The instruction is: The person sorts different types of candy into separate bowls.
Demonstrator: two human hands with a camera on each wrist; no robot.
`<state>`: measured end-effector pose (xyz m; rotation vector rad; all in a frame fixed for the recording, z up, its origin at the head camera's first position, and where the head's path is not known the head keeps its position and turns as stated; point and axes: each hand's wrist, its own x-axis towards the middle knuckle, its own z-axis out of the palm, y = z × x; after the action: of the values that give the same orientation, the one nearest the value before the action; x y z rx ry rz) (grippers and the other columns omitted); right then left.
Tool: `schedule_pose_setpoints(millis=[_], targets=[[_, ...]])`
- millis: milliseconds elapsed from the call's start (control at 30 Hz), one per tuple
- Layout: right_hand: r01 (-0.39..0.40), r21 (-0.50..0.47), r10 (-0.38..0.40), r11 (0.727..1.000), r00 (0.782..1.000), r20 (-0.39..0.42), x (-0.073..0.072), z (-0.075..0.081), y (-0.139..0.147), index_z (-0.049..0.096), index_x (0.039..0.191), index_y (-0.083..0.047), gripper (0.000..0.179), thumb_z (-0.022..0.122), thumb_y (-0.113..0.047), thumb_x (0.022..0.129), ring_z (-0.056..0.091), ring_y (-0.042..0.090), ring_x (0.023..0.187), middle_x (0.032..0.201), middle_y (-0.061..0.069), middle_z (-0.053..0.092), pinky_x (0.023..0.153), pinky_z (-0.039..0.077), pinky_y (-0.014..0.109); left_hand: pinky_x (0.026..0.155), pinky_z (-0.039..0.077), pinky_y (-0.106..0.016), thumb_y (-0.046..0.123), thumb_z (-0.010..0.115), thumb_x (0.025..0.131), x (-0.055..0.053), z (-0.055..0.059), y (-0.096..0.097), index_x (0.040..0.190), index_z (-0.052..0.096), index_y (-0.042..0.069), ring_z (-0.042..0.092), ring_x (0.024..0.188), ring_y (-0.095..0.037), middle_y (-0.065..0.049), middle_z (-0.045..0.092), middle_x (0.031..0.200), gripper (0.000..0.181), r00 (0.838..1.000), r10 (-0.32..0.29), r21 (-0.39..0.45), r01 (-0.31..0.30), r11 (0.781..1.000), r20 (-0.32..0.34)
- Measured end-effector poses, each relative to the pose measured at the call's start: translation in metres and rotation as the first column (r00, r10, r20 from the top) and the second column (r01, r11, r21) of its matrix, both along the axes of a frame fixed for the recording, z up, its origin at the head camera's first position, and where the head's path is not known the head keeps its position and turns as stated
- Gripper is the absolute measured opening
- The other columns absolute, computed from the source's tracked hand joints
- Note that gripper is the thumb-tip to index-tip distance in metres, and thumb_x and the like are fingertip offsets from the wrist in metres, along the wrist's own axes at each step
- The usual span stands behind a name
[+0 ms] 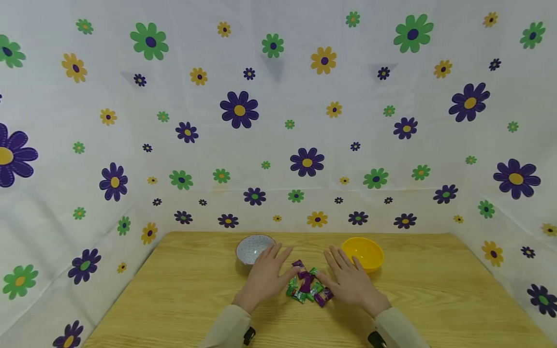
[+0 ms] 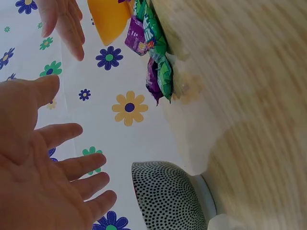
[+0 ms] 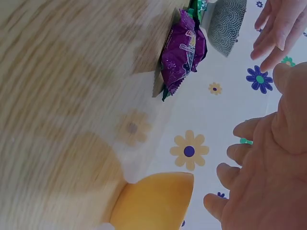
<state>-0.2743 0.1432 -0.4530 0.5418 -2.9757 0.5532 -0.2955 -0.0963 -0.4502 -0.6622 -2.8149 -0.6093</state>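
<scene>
Purple and green wrapped candies (image 1: 306, 283) lie in a small heap on the wooden table, between my two hands. My left hand (image 1: 266, 276) hovers palm down with fingers spread, left of the heap and in front of a grey patterned bowl (image 1: 252, 247). Opposite it, my right hand (image 1: 349, 280) is held over the heap's right side, fingers extended, just in front of a yellow bowl (image 1: 367, 251). Both palms hold nothing. In the right wrist view a purple candy (image 3: 182, 52) stands out at the pile's edge. The left wrist view shows the dotted side of the patterned bowl (image 2: 168, 196).
The light wooden table (image 1: 187, 290) reaches back to a white cloth (image 1: 278, 145) printed with green, yellow and purple flowers, which also hangs on both sides. The bowls stand near the table's back edge, one on each side of the candies.
</scene>
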Motion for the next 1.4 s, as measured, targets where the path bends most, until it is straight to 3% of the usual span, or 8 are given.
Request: schedule_pose_setpoints(millis=[167, 300, 533, 733, 867, 1033, 1167, 1400], targets=[[-0.007, -0.032, 0.007, 0.999, 1.000, -0.007, 0.001, 0.001, 0.000, 0.030, 0.153, -0.006, 0.069, 0.043, -0.049, 0.101, 0.017, 0.036, 0.150, 0.162, 0.014, 0.020, 0.118, 0.012, 0.063, 0.106, 0.039, -0.058, 0.045, 0.058, 0.096, 0.001, -0.001, 0.003, 0.145, 0.048, 0.013, 0.045, 0.133, -0.041, -0.021, 0.050, 0.142, 0.058, 1.000, 0.012, 0.075, -0.011, 0.997, -0.024], [-0.026, -0.074, 0.024, 0.997, 0.999, -0.023, 0.000, -0.001, 0.001, 0.033, 0.152, -0.005, 0.067, 0.048, -0.046, 0.101, 0.018, 0.037, 0.149, 0.161, 0.016, 0.023, 0.117, 0.015, 0.063, 0.102, 0.045, -0.054, 0.041, 0.063, 0.095, 0.002, -0.002, 0.005, 0.142, 0.051, 0.013, 0.052, 0.126, -0.037, -0.017, 0.056, 0.136, 0.056, 1.000, 0.028, 0.161, -0.030, 0.986, 0.013], [-0.044, -0.228, 0.030, 0.973, 0.997, -0.065, -0.005, 0.000, 0.005, 0.041, 0.149, -0.006, 0.063, 0.059, -0.038, 0.097, 0.028, 0.041, 0.145, 0.157, 0.019, 0.031, 0.114, 0.026, 0.061, 0.089, 0.052, -0.047, 0.031, 0.067, 0.094, 0.000, -0.010, 0.005, 0.136, 0.054, 0.010, 0.060, 0.110, -0.031, -0.017, 0.063, 0.123, 0.048, 0.985, -0.061, 0.401, -0.010, 0.916, 0.163], [0.009, -0.371, -0.033, 0.929, 0.998, -0.060, -0.007, -0.002, 0.011, 0.050, 0.142, -0.006, 0.052, 0.063, -0.028, 0.096, 0.038, 0.043, 0.138, 0.152, 0.019, 0.040, 0.111, 0.032, 0.061, 0.082, 0.052, -0.041, 0.026, 0.072, 0.090, 0.003, -0.014, 0.002, 0.131, 0.057, 0.008, 0.059, 0.100, -0.024, -0.016, 0.063, 0.114, 0.048, 0.945, -0.094, 0.468, -0.067, 0.881, 0.313], [0.021, -0.443, -0.083, 0.896, 0.989, -0.120, -0.010, -0.004, 0.018, 0.057, 0.134, -0.003, 0.043, 0.065, -0.018, 0.094, 0.047, 0.042, 0.131, 0.142, 0.020, 0.052, 0.108, 0.037, 0.059, 0.079, 0.050, -0.037, 0.024, 0.072, 0.089, 0.004, -0.017, -0.001, 0.130, 0.057, 0.007, 0.057, 0.097, -0.021, -0.014, 0.062, 0.111, 0.047, 0.917, -0.120, 0.491, -0.090, 0.866, 0.381], [0.080, -0.487, -0.190, 0.870, 0.965, -0.181, -0.018, -0.004, 0.032, 0.060, 0.130, -0.003, 0.038, 0.065, -0.014, 0.094, 0.053, 0.040, 0.125, 0.132, 0.019, 0.061, 0.104, 0.043, 0.056, 0.074, 0.051, -0.036, 0.023, 0.071, 0.091, 0.004, -0.019, -0.007, 0.127, 0.058, 0.005, 0.054, 0.098, -0.023, -0.016, 0.059, 0.112, 0.042, 0.867, -0.188, 0.524, -0.096, 0.846, 0.462], [0.128, -0.495, -0.260, 0.860, 0.943, -0.208, -0.025, 0.000, 0.047, 0.060, 0.130, -0.002, 0.037, 0.064, -0.013, 0.094, 0.053, 0.043, 0.125, 0.132, 0.021, 0.060, 0.103, 0.043, 0.057, 0.065, 0.047, -0.031, 0.018, 0.072, 0.089, 0.003, -0.018, -0.011, 0.122, 0.059, 0.005, 0.050, 0.089, -0.021, -0.013, 0.055, 0.104, 0.037, 0.844, -0.214, 0.521, -0.088, 0.849, 0.492], [0.289, -0.479, -0.377, 0.829, 0.921, -0.096, -0.030, 0.008, 0.073, 0.051, 0.137, 0.000, 0.043, 0.057, -0.016, 0.098, 0.042, 0.045, 0.133, 0.144, 0.025, 0.047, 0.109, 0.035, 0.059, 0.056, 0.042, -0.026, 0.009, 0.072, 0.087, 0.000, -0.020, -0.012, 0.116, 0.062, 0.006, 0.046, 0.068, -0.015, -0.006, 0.051, 0.086, 0.031, 0.790, -0.282, 0.530, -0.064, 0.845, 0.544]])
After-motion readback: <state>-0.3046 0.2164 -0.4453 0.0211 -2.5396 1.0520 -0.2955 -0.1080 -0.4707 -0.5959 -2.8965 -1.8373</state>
